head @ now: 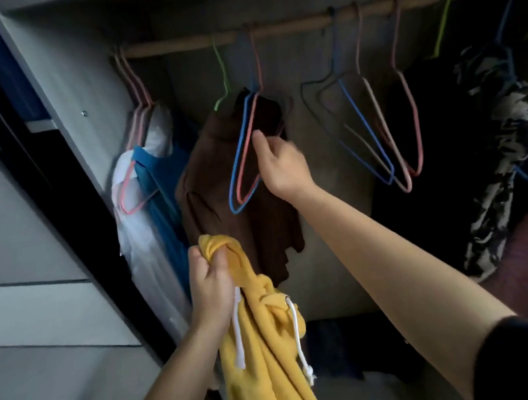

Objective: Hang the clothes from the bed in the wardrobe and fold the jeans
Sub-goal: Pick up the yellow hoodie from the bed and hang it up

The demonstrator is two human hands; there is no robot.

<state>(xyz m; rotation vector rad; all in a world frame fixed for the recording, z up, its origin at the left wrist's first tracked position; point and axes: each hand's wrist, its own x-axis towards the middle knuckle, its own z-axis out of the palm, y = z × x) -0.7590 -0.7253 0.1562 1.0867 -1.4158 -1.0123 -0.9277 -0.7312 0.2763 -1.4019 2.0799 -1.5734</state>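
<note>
My left hand (pixel 210 288) grips a bunched yellow hoodie (pixel 263 352) with white drawstrings, which hangs down in front of the wardrobe. My right hand (pixel 279 163) reaches up into the wardrobe and pinches the side of an empty pink hanger (pixel 247 154). That hanger hangs beside an empty blue hanger (pixel 239 159) on the wooden rail (pixel 282 26). Both empty hangers lie against a brown garment (pixel 220 185) on a green hanger.
Blue and white clothes (pixel 153 195) hang at the rail's left end on pink hangers. Several empty hangers (pixel 377 123) hang in the middle, with dark and patterned clothes (pixel 498 139) to the right. A grey wardrobe panel (pixel 65 102) and shelves stand on the left.
</note>
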